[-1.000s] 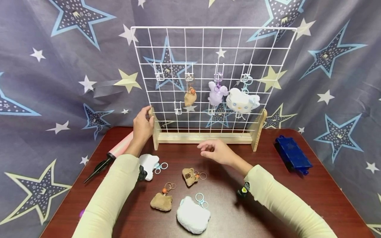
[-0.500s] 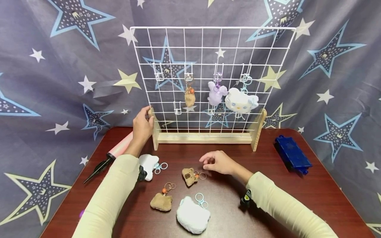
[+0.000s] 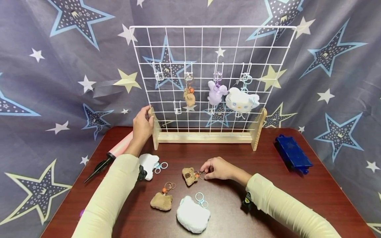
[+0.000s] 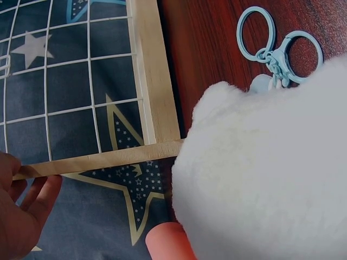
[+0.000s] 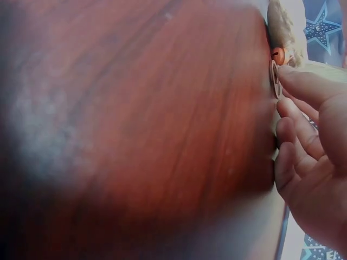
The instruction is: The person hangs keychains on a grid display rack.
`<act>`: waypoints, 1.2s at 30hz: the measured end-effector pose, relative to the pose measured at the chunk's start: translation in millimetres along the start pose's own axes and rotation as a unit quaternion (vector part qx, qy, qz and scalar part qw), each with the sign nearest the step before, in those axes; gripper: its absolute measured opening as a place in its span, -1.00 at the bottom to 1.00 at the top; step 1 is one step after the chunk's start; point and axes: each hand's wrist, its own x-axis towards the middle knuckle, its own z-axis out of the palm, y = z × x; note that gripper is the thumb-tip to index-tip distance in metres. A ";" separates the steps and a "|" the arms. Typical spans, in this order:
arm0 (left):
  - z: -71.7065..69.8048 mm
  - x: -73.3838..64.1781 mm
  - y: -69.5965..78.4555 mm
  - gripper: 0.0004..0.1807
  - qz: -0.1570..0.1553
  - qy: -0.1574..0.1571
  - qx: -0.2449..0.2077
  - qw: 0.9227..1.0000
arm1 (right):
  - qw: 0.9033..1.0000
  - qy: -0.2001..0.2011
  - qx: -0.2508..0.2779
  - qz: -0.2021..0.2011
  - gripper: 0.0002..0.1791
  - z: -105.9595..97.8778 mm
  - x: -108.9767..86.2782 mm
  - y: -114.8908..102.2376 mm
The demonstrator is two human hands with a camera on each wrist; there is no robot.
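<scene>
The tabletop runs out of view at its near edge. Toward its far edge stands the wire rack; bare wood separates it from the blue case. The left hand grips the rack's wooden side; the right hand curls beside the bear keychain, thumb at its ring, pinch unclear.

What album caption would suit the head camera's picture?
Left hand grips the rack, right hand at the ring of a brown keychain.
</scene>
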 end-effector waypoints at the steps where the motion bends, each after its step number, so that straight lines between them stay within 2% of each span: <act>1: 0.0 -0.1 -0.2 -0.53 0.001 0.001 0.000 1.000 | 1.000 -0.001 -0.003 0.000 -0.76 0.2 -0.1 -0.2; 10: -0.6 -0.4 0.1 -0.52 -0.002 0.000 0.000 1.000 | 1.000 0.004 -0.030 -0.006 -0.76 2.8 0.8 0.1; 15: -1.7 -0.8 1.8 -0.53 -0.003 0.000 0.001 1.000 | 0.999 0.003 -0.034 0.004 -0.77 3.8 1.5 0.3; 27: -0.5 -0.7 3.8 -0.52 -0.006 -0.001 0.001 1.000 | 0.999 -0.004 0.041 0.026 -0.75 0.5 0.6 -3.6; 36: 0.9 -0.6 2.6 -0.53 -0.007 0.001 0.001 1.000 | 0.999 -0.005 0.051 -0.001 -0.80 -1.4 3.0 -2.8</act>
